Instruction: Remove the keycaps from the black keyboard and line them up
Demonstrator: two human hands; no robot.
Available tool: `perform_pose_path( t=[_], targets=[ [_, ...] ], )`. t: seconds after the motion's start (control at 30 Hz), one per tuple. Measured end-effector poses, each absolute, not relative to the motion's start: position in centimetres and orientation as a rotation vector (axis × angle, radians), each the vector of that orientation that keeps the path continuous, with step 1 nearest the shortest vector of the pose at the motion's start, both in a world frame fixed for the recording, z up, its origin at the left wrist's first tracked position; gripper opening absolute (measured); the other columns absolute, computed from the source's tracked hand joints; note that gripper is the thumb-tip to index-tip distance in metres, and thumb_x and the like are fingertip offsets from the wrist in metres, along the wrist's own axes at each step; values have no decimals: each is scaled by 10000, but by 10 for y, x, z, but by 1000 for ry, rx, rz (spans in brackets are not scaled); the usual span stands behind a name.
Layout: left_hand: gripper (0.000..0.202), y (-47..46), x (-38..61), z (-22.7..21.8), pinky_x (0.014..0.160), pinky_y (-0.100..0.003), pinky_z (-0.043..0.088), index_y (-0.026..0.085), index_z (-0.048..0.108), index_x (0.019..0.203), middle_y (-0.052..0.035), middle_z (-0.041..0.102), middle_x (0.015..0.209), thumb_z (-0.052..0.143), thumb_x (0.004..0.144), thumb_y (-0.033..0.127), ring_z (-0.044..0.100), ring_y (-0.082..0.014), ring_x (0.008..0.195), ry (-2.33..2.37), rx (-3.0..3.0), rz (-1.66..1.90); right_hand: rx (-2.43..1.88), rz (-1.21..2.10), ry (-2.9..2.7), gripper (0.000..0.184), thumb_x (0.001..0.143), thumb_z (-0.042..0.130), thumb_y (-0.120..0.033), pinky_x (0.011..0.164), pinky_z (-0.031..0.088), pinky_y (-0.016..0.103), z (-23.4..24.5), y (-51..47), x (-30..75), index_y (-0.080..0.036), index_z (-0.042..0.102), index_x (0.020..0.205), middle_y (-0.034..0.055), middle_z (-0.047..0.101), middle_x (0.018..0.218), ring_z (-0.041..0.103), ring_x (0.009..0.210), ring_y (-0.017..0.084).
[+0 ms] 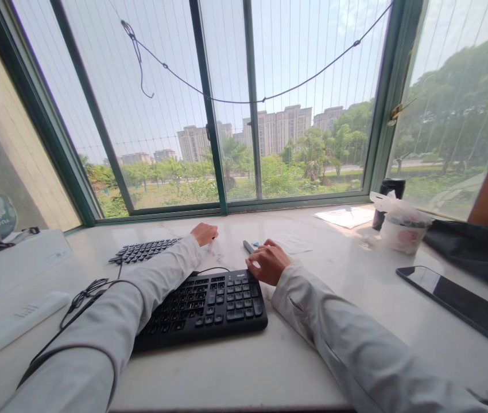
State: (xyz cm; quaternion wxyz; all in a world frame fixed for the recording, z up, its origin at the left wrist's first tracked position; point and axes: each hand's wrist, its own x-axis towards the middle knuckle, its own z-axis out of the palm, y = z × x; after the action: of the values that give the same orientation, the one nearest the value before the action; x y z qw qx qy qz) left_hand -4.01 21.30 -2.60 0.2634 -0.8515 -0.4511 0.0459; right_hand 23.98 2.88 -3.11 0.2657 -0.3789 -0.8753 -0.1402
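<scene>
A black keyboard (235,298) lies on the white marble sill, its left part showing bare sockets without keycaps and its right part still capped. Behind it, black keycaps (144,250) are laid out in rows. My left hand (203,234) reaches past the keyboard, to the right of those rows, fingers closed around something small and dark that I cannot make out. My right hand (270,263) is at the keyboard's upper right corner, fingers loosely curved and apart. A grey pen-like tool (248,247) lies just beyond its fingers; whether they touch it is unclear.
At right are a dark phone (459,304), a bagged tub (405,229), a black cylinder (392,188) and a black bag (476,252). Paper (345,216) lies near the window. Left, a white box (20,252) and a bundled cable (86,295) sit beside my sleeve.
</scene>
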Motion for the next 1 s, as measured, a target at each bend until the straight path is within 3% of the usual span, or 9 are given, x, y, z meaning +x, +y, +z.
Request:
perform_pose_path(
  t=[0.1,0.47,0.77,1.0],
  targets=[
    [197,214,-37,-26,645,-286,405,156,744,767,-110,701,899,555,818,127,654,-198,758,-1191,-2312,120,-1025,-376,-2363,328,909,508,-254,806,303,315,-31,29,240,-185,674,635,27,731,724,641,725,132],
    [242,214,-44,-25,636,-271,396,206,726,912,-62,688,932,554,810,71,659,-176,758,-1192,-2289,105,-1024,-362,-2374,325,910,512,-253,807,302,317,-29,28,240,-183,681,642,35,734,731,642,727,136],
    [190,216,-38,-29,618,-279,391,140,677,729,-97,659,850,533,839,84,647,-181,708,-1162,-2306,110,-1041,-359,-2395,320,915,514,-254,807,307,313,-28,27,240,-190,694,657,37,732,733,641,738,136],
    [234,218,-37,-30,613,-285,395,153,703,803,-99,653,872,488,860,79,639,-181,700,-1151,-2289,133,-1031,-356,-2401,322,913,509,-257,809,307,315,-29,28,240,-186,696,660,41,731,733,642,734,137]
  ],
)
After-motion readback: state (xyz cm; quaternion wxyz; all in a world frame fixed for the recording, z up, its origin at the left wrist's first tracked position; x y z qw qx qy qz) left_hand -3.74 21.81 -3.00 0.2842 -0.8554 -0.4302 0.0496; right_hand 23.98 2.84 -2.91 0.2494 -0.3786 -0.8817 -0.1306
